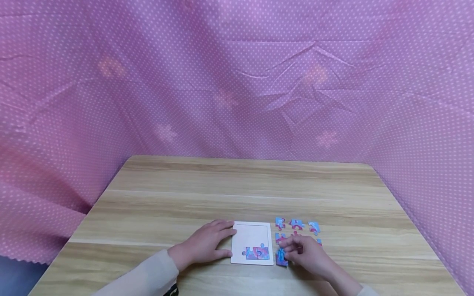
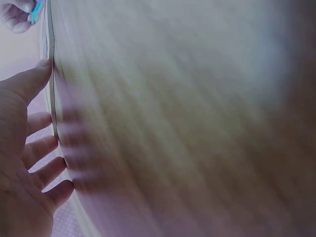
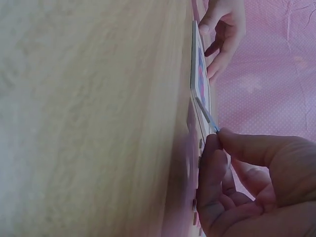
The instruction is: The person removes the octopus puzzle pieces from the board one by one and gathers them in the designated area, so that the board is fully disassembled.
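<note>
A white square puzzle tray point(image 1: 248, 235) lies on the table. Two joined puzzle pieces point(image 1: 256, 253) in purple, pink and blue sit in its lower right part. My left hand point(image 1: 205, 243) is at the tray's left edge, its fingertips and thumb touching the side with the fingers spread. Just right of the tray, my right hand point(image 1: 308, 254) pinches a blue and purple puzzle piece point(image 1: 281, 257) between thumb and fingers. In the right wrist view that piece point(image 3: 207, 114) is tilted, one end close by the tray's edge point(image 3: 193, 64).
Several loose puzzle pieces point(image 1: 297, 223) lie in rows right of the tray, some partly hidden behind my right hand. The wood-grain table point(image 1: 177, 181) has a pink dotted cloth point(image 1: 237, 102) hanging behind it and along its sides.
</note>
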Demonstrator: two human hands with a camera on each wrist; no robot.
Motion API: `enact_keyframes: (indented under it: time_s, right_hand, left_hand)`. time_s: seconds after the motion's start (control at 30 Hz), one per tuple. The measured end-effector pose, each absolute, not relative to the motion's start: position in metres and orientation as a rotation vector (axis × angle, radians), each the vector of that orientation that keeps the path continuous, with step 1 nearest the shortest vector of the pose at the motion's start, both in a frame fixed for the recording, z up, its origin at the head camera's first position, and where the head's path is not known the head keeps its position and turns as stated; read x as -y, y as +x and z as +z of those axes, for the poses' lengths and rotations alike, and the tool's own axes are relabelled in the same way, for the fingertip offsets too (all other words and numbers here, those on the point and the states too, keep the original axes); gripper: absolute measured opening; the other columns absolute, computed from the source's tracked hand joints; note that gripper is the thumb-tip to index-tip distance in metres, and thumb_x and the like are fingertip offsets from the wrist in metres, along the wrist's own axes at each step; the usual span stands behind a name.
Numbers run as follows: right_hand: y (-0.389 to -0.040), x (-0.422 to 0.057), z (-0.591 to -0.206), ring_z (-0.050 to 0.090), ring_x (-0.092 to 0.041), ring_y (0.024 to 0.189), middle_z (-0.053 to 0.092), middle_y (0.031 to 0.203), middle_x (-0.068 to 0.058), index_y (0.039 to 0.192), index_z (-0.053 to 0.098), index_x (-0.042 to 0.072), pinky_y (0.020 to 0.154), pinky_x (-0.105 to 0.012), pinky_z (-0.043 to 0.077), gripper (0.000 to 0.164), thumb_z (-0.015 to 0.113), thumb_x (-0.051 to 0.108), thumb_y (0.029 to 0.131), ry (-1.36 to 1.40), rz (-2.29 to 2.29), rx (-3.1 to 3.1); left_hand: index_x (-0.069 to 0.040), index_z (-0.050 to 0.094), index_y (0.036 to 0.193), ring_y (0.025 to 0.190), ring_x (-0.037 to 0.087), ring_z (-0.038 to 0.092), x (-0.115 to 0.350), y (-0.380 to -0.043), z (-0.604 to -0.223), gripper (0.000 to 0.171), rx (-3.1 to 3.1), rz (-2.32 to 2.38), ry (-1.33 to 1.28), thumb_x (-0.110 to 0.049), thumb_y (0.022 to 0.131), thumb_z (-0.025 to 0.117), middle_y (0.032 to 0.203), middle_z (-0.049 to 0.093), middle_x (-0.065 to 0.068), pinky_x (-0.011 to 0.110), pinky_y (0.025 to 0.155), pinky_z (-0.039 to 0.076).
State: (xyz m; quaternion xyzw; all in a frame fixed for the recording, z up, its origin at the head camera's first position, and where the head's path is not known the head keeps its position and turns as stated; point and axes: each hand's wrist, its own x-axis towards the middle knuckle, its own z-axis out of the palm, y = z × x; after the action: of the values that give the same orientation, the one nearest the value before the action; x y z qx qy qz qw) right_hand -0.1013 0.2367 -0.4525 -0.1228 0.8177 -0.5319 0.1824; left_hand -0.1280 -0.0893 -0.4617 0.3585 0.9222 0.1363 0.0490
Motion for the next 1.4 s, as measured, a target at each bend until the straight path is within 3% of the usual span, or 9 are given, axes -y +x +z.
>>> enact_keyframes:
  time_s: [0.37,0.57,1.03,1.4]
  right_hand:
    - [-0.097,-0.236,-0.454,0.061,-0.02,0.08,0.066,0.087,-0.004,0.097,0.067,0.001,0.059,-0.027,0.053,0.017,0.071,0.0,0.08,-0.357,-1.415,-2.41]
    - [-0.099,-0.234,-0.453,0.06,-0.016,0.079,0.066,0.087,0.002,0.096,0.067,0.007,0.068,-0.022,0.051,0.018,0.073,0.002,0.079,-0.36,-1.315,-2.535]
    - [-0.106,-0.188,-0.447,0.06,-0.011,0.077,0.067,0.09,0.0,0.1,0.067,0.006,0.07,-0.023,0.051,0.02,0.073,0.005,0.081,-0.566,-1.339,-2.496]
    - [-0.111,-0.166,-0.453,0.057,-0.007,0.074,0.065,0.093,0.002,0.106,0.065,0.008,0.066,-0.023,0.049,0.031,0.077,0.006,0.077,-0.626,-1.32,-2.479]
  left_hand:
    - [-0.014,0.053,0.136,0.132,0.024,0.037,0.091,-0.126,-0.463,0.062,-2.809,0.41,1.096,-0.051,0.088,0.062,0.145,0.042,0.006,0.044,0.106,0.033]
    - [-0.014,0.053,0.137,0.132,0.025,0.036,0.091,-0.126,-0.462,0.062,-2.803,0.41,1.084,-0.051,0.088,0.061,0.146,0.041,0.005,0.044,0.106,0.032]
    - [-0.015,0.052,0.138,0.133,0.025,0.035,0.089,-0.13,-0.463,0.062,-2.793,0.409,1.053,-0.052,0.088,0.06,0.146,0.04,0.004,0.045,0.107,0.031]
    - [-0.012,0.054,0.135,0.131,0.028,0.039,0.087,-0.131,-0.461,0.061,-2.824,0.434,1.103,-0.049,0.088,0.062,0.145,0.043,0.008,0.047,0.104,0.034]
